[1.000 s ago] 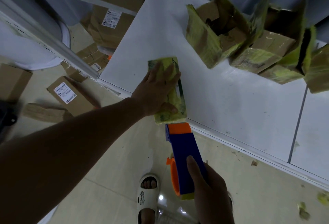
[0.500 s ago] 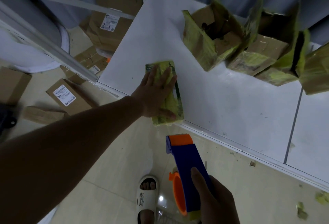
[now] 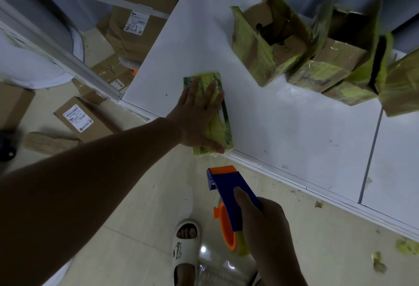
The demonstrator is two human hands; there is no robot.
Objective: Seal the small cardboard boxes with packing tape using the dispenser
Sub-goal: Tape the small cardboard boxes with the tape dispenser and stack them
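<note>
Now the left hand (image 3: pixel 199 117) lies flat, fingers straight, on top of a small box (image 3: pixel 212 113) wrapped in yellow-green tape. This box sits at the near edge of the white surface (image 3: pixel 283 126), and its near end seems to hang a little over that edge. The right hand (image 3: pixel 265 224) is curled around the blue and orange tape dispenser (image 3: pixel 229 197), which it holds over the floor, just in front of the box but apart from it, with the orange cutting end toward the box. No tape strip is visible between dispenser and box, so I judge that one pass is finished or a new one is about to begin. The next move probably needs the dispenser's front end brought to the box's near end while the left hand keeps the box steady, because the box could slip off the edge. Several open boxes (image 3: pixel 294 45) stand at the back of the surface, well apart, so bare surface remains to the right of the box.
</note>
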